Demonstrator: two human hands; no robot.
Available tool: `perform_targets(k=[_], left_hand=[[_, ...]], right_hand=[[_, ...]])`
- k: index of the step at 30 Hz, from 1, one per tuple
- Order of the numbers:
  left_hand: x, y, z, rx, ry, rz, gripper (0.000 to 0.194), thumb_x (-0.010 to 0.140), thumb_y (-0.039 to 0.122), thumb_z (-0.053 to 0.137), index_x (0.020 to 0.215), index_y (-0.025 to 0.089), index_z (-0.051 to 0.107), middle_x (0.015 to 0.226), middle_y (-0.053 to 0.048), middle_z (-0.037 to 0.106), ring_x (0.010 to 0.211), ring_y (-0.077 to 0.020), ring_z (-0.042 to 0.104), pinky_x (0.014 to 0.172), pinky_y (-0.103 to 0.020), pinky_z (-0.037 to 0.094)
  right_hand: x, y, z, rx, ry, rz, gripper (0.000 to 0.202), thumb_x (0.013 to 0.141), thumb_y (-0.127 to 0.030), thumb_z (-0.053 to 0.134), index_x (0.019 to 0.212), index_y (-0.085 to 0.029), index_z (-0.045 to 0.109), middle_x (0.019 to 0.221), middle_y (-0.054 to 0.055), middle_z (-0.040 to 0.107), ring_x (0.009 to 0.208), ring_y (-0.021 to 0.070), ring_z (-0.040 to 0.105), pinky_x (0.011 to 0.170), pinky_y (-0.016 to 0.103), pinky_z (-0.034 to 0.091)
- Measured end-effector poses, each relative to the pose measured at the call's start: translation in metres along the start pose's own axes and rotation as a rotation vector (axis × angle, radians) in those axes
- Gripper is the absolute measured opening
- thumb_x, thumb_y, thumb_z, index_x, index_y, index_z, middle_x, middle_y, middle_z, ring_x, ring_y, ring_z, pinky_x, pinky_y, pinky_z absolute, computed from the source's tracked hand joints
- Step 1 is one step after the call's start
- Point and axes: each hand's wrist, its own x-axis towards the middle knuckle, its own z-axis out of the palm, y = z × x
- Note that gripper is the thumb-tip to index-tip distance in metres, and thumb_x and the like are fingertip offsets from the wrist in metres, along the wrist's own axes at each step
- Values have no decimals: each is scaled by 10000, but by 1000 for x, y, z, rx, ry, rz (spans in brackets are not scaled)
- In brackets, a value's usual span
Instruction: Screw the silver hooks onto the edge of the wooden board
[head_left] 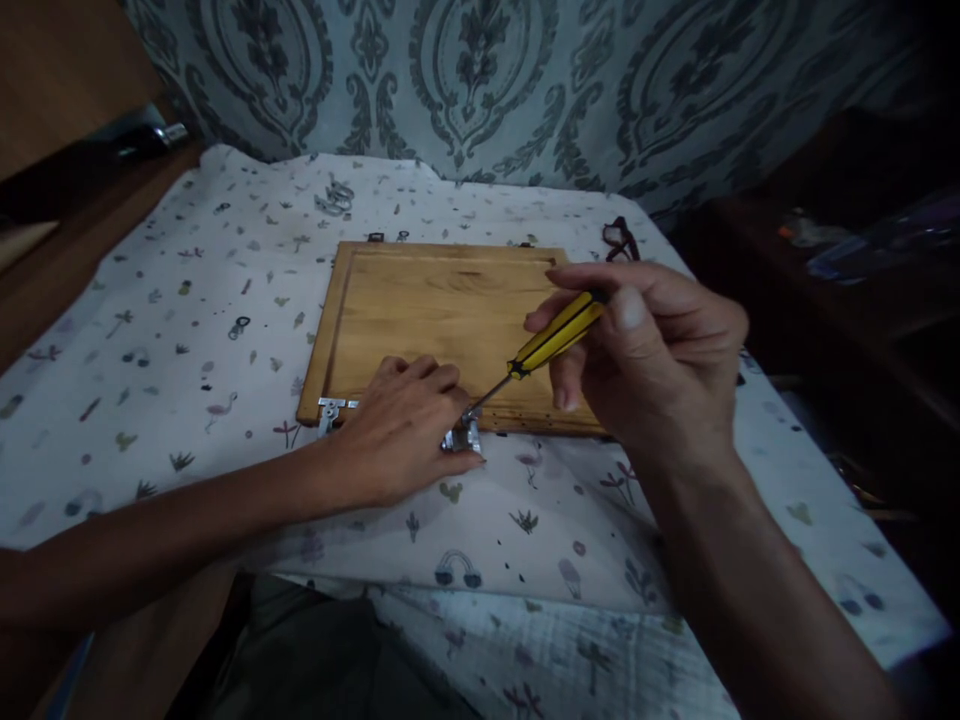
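Note:
A wooden panel (435,310) with a raised frame lies flat on the patterned cloth. My left hand (409,425) rests on its near edge, with fingers bent around a metal latch (463,436). A yellow and black screwdriver (555,335) is held in my right hand (652,350) between thumb and fingers. Its tip points down and left to the latch beside my left fingers; the exact contact point is too small to make out. Another metal fitting (328,412) sits at the panel's near left corner.
Behind the panel, small metal parts (334,197) lie on the cloth (187,330), and dark-framed glasses (620,240) lie at the back right. A wooden ledge with a dark object (146,142) is at left. Patterned wall covering (465,80) rises behind.

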Motion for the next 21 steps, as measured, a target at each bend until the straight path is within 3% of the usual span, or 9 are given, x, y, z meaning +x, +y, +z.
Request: perform_targets(k=[8,11,16,21], left_hand=[[1,0,0,15,-13,-10,387,835,517,719,932,143,693,995,-73,651,1056,-289,561,845,-410,380],[1,1,0,18,-17,-9,381,846,511,708,929,140,695,998,-76,653,1054,-290,562,846,-416,378],[2,2,0,13,-32,-12,392,859,515,693,969,140,699,1039,-82,656,1089,-299,562,883,-433,376],[2,2,-2,18,-58,-21,409,866,521,683,989,132,698,1058,-84,659,1110,-304,560,893,-447,385]], right_hand=[[-3,-4,7,37,66,-68,121,809,-374,806,853,-276,751,846,-15,783,371,62,531,253,188,370],[-5,-6,7,22,65,-40,147,809,-400,799,906,-296,765,796,-8,767,377,88,542,245,220,363],[-8,-3,3,-67,34,-34,223,899,-434,686,1069,-322,775,935,26,778,520,147,657,319,265,449],[-9,-4,4,-45,20,-49,156,867,-351,745,1014,-310,780,913,-16,787,368,70,546,297,220,428]])
